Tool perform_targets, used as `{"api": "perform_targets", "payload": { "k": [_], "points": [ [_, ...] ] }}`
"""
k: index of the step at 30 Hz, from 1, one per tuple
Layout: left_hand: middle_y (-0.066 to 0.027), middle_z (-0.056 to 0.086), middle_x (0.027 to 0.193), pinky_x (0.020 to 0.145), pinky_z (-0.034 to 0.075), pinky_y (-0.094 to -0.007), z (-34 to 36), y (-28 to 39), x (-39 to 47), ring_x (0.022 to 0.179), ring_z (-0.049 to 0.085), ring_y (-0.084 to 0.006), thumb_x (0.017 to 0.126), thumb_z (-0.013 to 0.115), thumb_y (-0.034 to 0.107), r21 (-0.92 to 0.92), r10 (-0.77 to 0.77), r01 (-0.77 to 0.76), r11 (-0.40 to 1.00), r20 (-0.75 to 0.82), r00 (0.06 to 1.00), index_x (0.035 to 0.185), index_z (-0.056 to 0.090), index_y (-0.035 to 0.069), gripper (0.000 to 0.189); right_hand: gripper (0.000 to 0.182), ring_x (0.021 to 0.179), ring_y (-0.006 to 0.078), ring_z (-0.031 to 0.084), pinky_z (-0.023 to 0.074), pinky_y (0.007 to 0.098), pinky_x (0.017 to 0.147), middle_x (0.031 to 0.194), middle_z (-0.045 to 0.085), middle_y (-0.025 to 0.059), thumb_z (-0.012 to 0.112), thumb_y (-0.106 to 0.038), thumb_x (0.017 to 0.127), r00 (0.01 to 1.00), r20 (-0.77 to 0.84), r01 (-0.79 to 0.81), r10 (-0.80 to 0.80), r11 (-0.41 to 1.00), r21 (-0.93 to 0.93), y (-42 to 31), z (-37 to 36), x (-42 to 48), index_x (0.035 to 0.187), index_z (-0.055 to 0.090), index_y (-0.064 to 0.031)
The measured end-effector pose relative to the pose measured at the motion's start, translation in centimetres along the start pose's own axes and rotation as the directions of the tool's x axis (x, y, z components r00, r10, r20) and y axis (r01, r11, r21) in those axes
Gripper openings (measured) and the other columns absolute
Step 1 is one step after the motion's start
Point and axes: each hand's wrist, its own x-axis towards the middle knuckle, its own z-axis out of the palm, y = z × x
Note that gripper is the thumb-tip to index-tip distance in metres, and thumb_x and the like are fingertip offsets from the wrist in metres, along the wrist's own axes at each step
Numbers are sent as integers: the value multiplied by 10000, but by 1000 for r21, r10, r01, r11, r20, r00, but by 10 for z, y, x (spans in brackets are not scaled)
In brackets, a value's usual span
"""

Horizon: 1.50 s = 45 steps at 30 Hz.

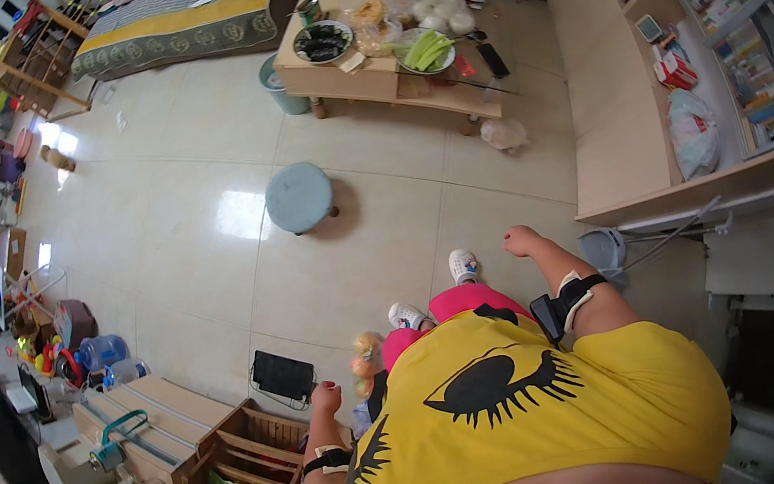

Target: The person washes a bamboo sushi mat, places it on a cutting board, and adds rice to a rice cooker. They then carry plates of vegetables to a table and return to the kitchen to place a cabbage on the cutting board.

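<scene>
My left hand (326, 397) hangs low at my side with its fingers curled, and nothing shows in it. It is nearest to a black flat device (283, 374) on a thin stand and a wooden slatted crate (267, 443). Bagged round fruit (367, 367) lies on the floor just beyond it. Out to the other side, my right hand (523, 241) is held over the floor, fingers curled in, with no object visible. A grey-white plastic bin (602, 249) stands nearest to it. Each forearm wears a black strap; the right one carries a dark device (548, 317).
A round blue stool (299, 198) stands mid-floor. Ahead, a low table (339, 81) bears a plate of green vegetable pieces (427, 51), a bowl of dark food (323, 41) and a phone (493, 61). A wooden cabinet (611, 123) lines the right. Water jugs (103, 351) crowd the left.
</scene>
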Motion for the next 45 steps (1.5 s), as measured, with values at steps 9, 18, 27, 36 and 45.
{"api": "perform_targets", "payload": {
  "k": [9,18,27,36,45],
  "points": [
    [-143,616,801,690,467,-356,-44,81,77,762,593,-273,749,551,211,-267,209,-227,937,-92,974,927,578,29,256,338,829,195,578,455,304,739,900,604,118,554,-202,737,998,-23,64,-60,879,473,-12,18,-24,1022,558,-22],
    [-169,612,838,717,463,-367,-23,139,72,801,584,-309,720,549,212,-62,229,-227,972,12,973,918,587,26,274,502,935,245,555,436,321,808,1043,567,150,633,-313,686,990,61,-137,124,940,313,55,-10,-43,1089,534,-32],
    [-156,614,843,746,456,-373,10,180,58,829,580,-303,722,550,247,111,56,-62,992,56,997,914,595,47,280,589,997,248,534,422,310,835,1099,540,167,677,-314,654,966,196,-229,169,909,348,166,-35,18,1124,508,-4],
    [-161,612,848,684,472,-345,81,380,75,778,594,-281,743,541,227,-138,-43,51,989,61,997,932,580,16,286,518,935,213,547,430,310,796,1033,572,141,627,-341,708,950,309,-155,38,919,362,299,-131,143,1102,526,-21],
    [-159,599,920,751,458,-362,67,669,51,879,570,-303,769,540,166,-404,431,-358,842,105,896,1023,529,40,284,375,823,205,570,449,318,729,922,602,135,583,-292,732,943,326,-181,73,933,312,384,-168,200,994,574,-24]
  ]
}}
